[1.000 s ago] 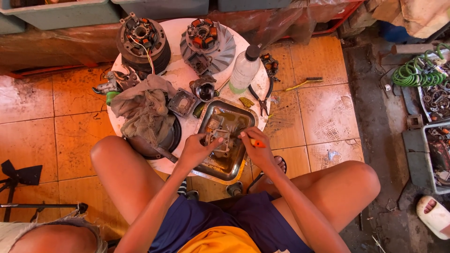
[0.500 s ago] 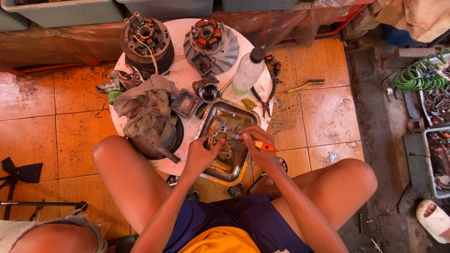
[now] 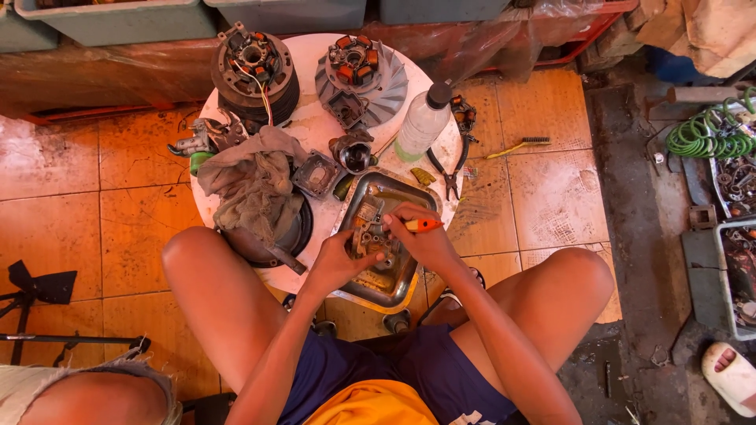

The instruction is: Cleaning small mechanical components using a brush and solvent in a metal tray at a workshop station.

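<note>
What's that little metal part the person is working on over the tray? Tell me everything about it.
The small metal part looks like a grimy grey cast piece, perhaps a carburetor body, with ports and small fittings. The left hand grips it from below, above the dented metal tray. The right hand presses an orange-handled screwdriver toward its top. Finer details are too small to tell.

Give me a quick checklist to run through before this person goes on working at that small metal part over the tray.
1. Left hand grips the carburetor-like metal part: ok.
2. Right hand holds the orange-handled screwdriver: ok.
3. Screwdriver tip seated in a screw: cannot tell, fingers hide it.
4. Part sits over the metal tray, so dropped bits would likely land there: ok.
5. Pliers and plastic bottle lie close by on the round white table: ok.
6. Rag clear of the tray: ok.
</note>
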